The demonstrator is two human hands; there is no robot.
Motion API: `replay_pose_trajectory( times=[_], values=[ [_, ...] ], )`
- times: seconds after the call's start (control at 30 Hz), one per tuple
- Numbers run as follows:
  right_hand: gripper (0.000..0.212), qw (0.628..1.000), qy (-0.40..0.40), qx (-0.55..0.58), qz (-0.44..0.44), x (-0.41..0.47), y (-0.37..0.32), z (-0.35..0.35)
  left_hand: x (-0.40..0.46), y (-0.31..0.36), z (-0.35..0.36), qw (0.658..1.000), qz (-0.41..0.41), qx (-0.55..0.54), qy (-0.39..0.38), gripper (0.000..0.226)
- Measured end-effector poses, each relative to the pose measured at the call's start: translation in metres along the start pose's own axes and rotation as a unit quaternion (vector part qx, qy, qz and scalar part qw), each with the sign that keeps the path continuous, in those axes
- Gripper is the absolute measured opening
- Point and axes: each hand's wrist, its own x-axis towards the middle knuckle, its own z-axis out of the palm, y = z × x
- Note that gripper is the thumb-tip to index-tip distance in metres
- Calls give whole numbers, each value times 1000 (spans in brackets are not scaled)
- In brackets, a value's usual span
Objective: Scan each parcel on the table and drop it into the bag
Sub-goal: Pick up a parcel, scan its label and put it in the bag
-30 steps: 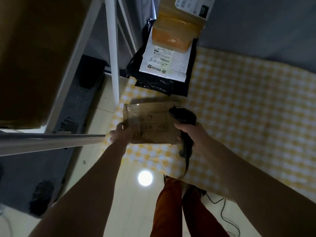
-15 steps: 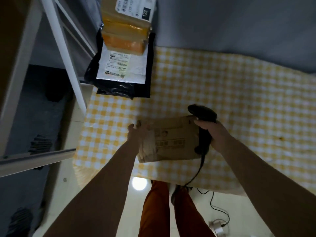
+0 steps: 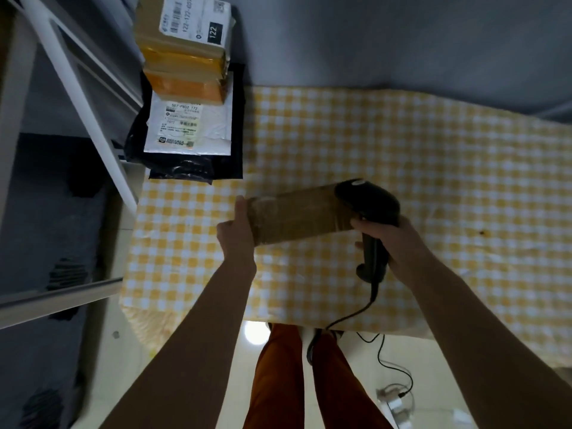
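Yellow-checked tablecloth (image 3: 387, 144), soft and wrinkled. Left hand (image 3: 238, 230) grips the brown cardboard parcel (image 3: 294, 216) by its left end, tilted off the near-left part of the cloth, likely to expose a label. Right hand (image 3: 393, 243) wraps the black corded scanner (image 3: 371, 218), head at the parcel's right end. Taped boxes (image 3: 185, 48) and a glossy black mailer (image 3: 188, 134) wait at the far-left corner.

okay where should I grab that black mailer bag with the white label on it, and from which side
Probably the black mailer by its near edge, from the person's side. That crumpled edge lies bare on the checked tablecloth, while the far part sits under the stacked cardboard boxes, so lifting there would tip them.
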Motion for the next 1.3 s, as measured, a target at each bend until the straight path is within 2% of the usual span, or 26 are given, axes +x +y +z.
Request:
replay_pose_trajectory(
  times=[0.03, 0.1, 0.13, 0.17, 0.23, 0.27, 0.33, 0.43, 0.53, 0.67, 0.77, 0.93, 1.1, 1.17, 1.3],
  values=[
    [15, 1000, 11, -23, 13, -1, 5, -1, -5, -4, 2, 1000, -16, 1, 4, 57],
    [14, 998, 21, -49, 26, -1, 11, -4, -8, -8, 3, 998, -54, -12, 3, 89],
    [15, 998, 21, -56, 26, 0, 13, -6, -6, -7, 3, 996, -87, -20, -19, 97],
    [15, 998, 19, -59, 24, 1, 14, -8, -4, -4, 2, 992, -111, -31, -51, 87],
    [16, 999, 9, -47, 18, 3, 17, -12, -4, 3, 0, 980, -154, -4, -125, 45],
    [16, 999, 4, -40, 16, 3, 19, -14, -3, 2, -2, 973, -175, 16, -150, 36],
    [18, 1000, -7, -22, 16, 1, 22, -17, -9, 1, -9, 960, -208, 26, -183, 39],
    [21, 1000, 4, 6, 21, -6, 25, -27, -26, -13, -16, 957, -195, -14, -214, 43],
    [19, 999, 9, 45, 0, -20, 22, -41, -46, -24, -18, 951, -140, -43, -272, 57],
    [23, 989, -8, 135, -56, -46, 8, -56, -79, -22, -14, 941, -34, 9, -336, 95],
    [28, 975, -45, 196, -91, -73, -6, -57, -117, -16, -7, 935, 46, 5, -352, 104],
    [15, 968, -55, 181, -162, -130, -34, -54, -192, 2, 3, 911, 205, -1, -357, 93],
    [25, 957, -46, 177, -226, -174, -65, -83, -257, 44, -8, 870, 266, 3, -416, 61],
    [22, 954, -40, 180, -238, -190, -76, -92, -284, 62, -11, 858, 311, 12, -408, 64],
    [26, 931, -52, 206, -295, -226, -97, -101, -325, 91, -19, 835, 412, 56, -360, 90]
  ],
)
